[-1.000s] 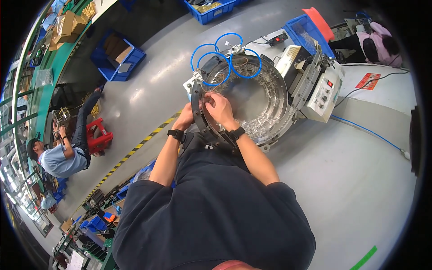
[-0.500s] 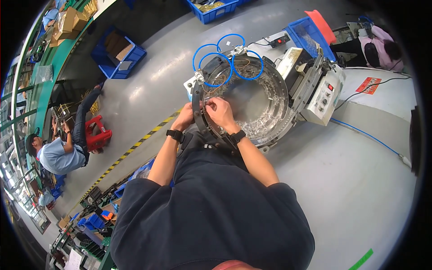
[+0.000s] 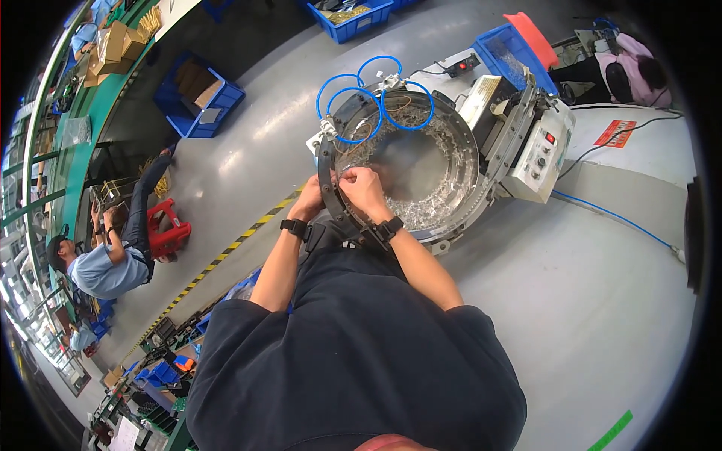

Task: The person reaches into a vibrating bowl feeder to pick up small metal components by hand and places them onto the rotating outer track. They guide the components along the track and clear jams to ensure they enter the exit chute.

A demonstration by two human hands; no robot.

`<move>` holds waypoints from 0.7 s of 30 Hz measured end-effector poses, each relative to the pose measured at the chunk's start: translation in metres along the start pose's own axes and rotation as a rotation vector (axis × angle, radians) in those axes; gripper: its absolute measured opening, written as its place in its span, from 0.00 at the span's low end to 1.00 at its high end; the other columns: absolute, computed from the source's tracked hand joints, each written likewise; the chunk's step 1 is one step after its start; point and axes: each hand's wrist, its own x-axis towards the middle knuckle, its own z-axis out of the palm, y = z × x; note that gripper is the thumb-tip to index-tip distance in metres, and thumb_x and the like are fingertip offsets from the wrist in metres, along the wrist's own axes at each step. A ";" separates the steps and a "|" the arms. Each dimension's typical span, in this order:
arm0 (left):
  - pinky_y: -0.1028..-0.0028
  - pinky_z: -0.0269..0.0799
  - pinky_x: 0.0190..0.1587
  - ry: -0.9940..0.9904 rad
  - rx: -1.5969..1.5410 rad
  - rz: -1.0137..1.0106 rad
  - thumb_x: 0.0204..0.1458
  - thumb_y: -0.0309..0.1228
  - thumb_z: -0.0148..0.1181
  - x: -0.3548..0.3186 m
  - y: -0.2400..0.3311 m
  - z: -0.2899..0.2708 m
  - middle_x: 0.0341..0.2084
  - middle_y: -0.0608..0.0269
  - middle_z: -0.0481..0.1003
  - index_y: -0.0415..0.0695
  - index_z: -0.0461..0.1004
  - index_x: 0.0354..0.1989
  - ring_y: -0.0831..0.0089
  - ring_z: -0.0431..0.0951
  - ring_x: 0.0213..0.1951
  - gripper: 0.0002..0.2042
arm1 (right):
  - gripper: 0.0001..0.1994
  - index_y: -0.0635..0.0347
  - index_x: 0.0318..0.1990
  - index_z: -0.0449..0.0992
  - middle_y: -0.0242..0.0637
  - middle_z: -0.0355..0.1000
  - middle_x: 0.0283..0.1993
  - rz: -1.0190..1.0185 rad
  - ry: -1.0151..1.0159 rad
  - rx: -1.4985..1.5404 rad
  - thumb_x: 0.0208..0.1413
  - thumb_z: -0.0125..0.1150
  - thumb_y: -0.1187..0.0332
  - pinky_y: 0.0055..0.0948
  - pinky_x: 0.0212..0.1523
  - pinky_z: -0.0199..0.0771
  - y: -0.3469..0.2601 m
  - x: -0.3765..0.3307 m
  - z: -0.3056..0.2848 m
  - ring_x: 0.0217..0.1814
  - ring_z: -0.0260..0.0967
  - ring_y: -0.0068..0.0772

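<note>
In front of me stands a round vibratory feeder bowl (image 3: 468, 154) with a dark metal rim. Many small, clear, shiny parts (image 3: 429, 214) lie around its inner edge. My left hand (image 3: 308, 198) is at the outer left side of the rim, its fingers partly hidden behind it. Over the inner side of the same rim, my right hand (image 3: 364, 188) has its fingertips pinched together. Whatever is between those fingertips is too small to make out. Looped blue air tubes (image 3: 353, 89) rise from fittings on the bowl's far left rim.
A control box (image 3: 538, 159) with a red switch adjoins the bowl's right side. Blue bins (image 3: 199, 98) stand on the floor beyond. At left, a person in a light blue shirt (image 3: 111, 270) sits by a red stool (image 3: 167, 227). Another person in pink (image 3: 639, 71) is at far right.
The view has shifted slightly. My right hand stays at the rim with its fingers a little more curled; my left hand remains beside the rim.
</note>
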 end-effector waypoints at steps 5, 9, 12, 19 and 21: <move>0.82 0.66 0.28 -0.014 -0.011 -0.048 0.60 0.33 0.56 -0.010 0.000 -0.001 0.27 0.74 0.73 0.44 0.75 0.40 0.84 0.71 0.27 0.07 | 0.10 0.59 0.30 0.82 0.43 0.78 0.28 0.083 0.013 0.015 0.45 0.62 0.63 0.36 0.35 0.77 -0.005 -0.003 0.004 0.32 0.78 0.44; 0.82 0.68 0.28 0.054 -0.034 -0.058 0.60 0.34 0.57 -0.015 0.008 0.007 0.29 0.73 0.75 0.43 0.76 0.44 0.83 0.73 0.28 0.09 | 0.10 0.58 0.30 0.82 0.43 0.78 0.28 0.111 0.089 0.000 0.45 0.62 0.63 0.37 0.35 0.77 -0.006 -0.006 0.007 0.32 0.78 0.43; 0.82 0.67 0.27 0.094 -0.044 -0.050 0.60 0.34 0.57 -0.016 0.014 0.013 0.28 0.73 0.75 0.43 0.76 0.43 0.84 0.73 0.27 0.09 | 0.10 0.58 0.31 0.82 0.43 0.79 0.28 0.116 0.133 0.048 0.45 0.62 0.63 0.37 0.36 0.77 -0.010 -0.008 0.008 0.33 0.78 0.44; 0.82 0.61 0.24 -0.011 -0.026 0.021 0.60 0.33 0.55 0.000 0.007 0.000 0.23 0.77 0.70 0.47 0.74 0.31 0.85 0.68 0.23 0.06 | 0.11 0.65 0.33 0.81 0.45 0.79 0.29 0.120 0.070 0.063 0.47 0.63 0.66 0.31 0.37 0.77 -0.001 -0.005 0.012 0.32 0.79 0.36; 0.81 0.59 0.23 0.001 -0.023 0.006 0.59 0.33 0.55 0.000 0.006 0.001 0.22 0.77 0.68 0.49 0.71 0.28 0.85 0.66 0.22 0.07 | 0.11 0.65 0.33 0.81 0.45 0.79 0.30 0.123 0.054 0.062 0.47 0.63 0.66 0.31 0.37 0.77 0.002 -0.005 0.010 0.33 0.80 0.35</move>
